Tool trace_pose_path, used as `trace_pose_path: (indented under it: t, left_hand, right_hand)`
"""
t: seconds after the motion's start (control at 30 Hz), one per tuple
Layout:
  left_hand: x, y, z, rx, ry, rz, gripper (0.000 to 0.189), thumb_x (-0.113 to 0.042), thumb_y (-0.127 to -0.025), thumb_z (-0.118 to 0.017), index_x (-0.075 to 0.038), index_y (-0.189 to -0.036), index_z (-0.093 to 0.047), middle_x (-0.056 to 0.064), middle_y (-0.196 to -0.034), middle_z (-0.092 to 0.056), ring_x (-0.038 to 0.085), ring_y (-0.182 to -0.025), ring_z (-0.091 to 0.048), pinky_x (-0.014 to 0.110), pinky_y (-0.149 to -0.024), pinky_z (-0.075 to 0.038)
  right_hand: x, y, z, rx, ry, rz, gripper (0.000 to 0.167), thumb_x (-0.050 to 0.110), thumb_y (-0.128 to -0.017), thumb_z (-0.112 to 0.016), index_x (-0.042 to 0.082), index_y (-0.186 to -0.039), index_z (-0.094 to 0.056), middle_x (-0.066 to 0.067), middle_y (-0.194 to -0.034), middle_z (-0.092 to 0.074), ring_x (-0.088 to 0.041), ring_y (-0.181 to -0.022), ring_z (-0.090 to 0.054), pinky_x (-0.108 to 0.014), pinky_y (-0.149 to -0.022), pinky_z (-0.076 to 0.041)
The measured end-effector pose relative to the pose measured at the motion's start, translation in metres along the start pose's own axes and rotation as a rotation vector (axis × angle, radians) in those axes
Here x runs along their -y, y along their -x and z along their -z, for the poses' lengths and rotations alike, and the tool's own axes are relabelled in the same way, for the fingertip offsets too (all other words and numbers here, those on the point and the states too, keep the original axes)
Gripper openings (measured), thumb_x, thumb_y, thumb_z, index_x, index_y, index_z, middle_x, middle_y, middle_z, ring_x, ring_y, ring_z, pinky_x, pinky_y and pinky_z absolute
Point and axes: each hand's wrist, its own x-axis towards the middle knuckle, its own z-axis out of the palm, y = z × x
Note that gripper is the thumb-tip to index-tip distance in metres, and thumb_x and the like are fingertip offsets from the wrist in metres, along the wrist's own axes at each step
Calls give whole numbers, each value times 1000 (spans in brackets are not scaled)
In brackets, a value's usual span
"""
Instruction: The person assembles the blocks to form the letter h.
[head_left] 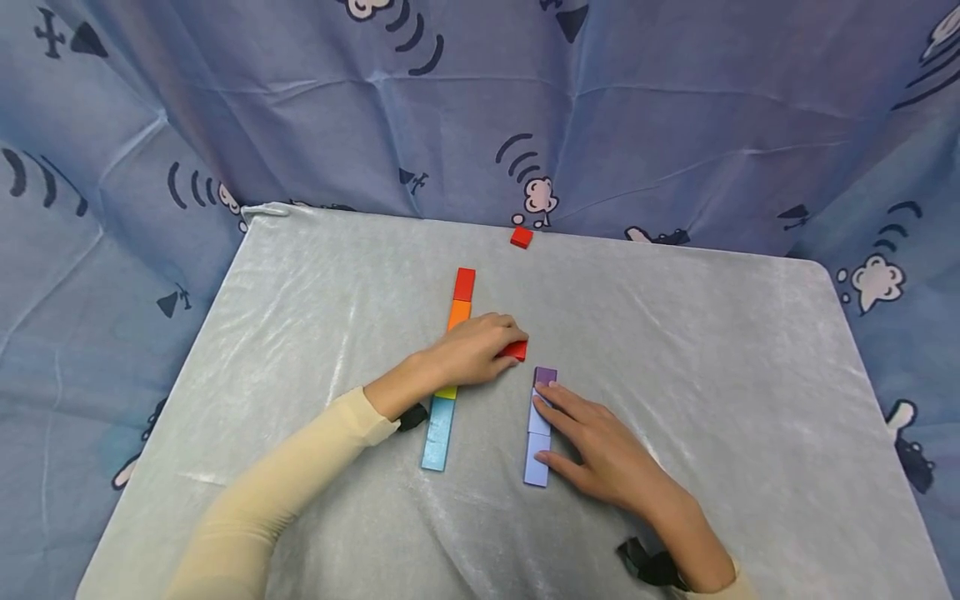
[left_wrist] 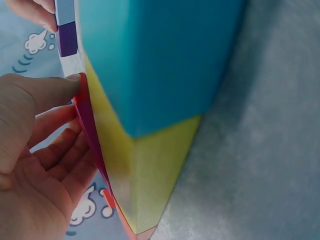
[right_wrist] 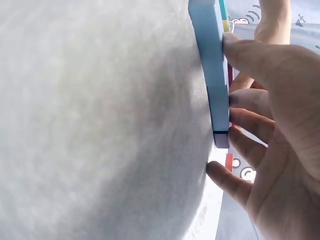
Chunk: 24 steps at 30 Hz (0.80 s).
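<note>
My left hand (head_left: 480, 346) reaches over a straight row of blocks and pinches a red block (head_left: 514, 351) between thumb and fingers. In that row a red end block (head_left: 465, 284) is farthest, then an orange block (head_left: 459, 312), a yellow block (head_left: 447, 392) and a light blue piece (head_left: 438, 433); the wrist hides part of it. My right hand (head_left: 600, 442) rests with spread fingers on a second, shorter row. This row has a purple block (head_left: 545, 376) at its far end and two lavender blocks (head_left: 537, 462) nearer. Thumb and fingertips touch the lavender ones.
Another small red block (head_left: 521, 237) lies by the back edge of the table. A grey, wrinkled cloth (head_left: 720, 417) covers the tabletop. Behind and at both sides hangs a blue patterned curtain (head_left: 675, 150).
</note>
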Motion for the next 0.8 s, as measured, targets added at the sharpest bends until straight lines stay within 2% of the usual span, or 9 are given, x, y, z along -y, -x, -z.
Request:
trace_pose_path:
  t: [0.57,0.8]
  left_hand:
    - [1,0,-1,11,10,11,36,-23,-105,-68,-10,-138,-70,6,-129,-72,23,-120,-67,37,-108,-56]
    - [3,0,-1,3,-3,5,36,-24,-105,-68,-10,-139,-70,6,-129,-72,22,-121,-67,36,-108,-56]
  right_hand:
    - [0,3,-3,-57,21,43,76,39,-90,-85,5,-152,-58,-11,-162,-53,-32,-147,-55,-54,-110,-53]
    - [-1,2,-2,-23,3,6,75,40,-90,-84,8,-153,-57,-9,-164,-50,-31,-149,-53,-55,-113,-52]
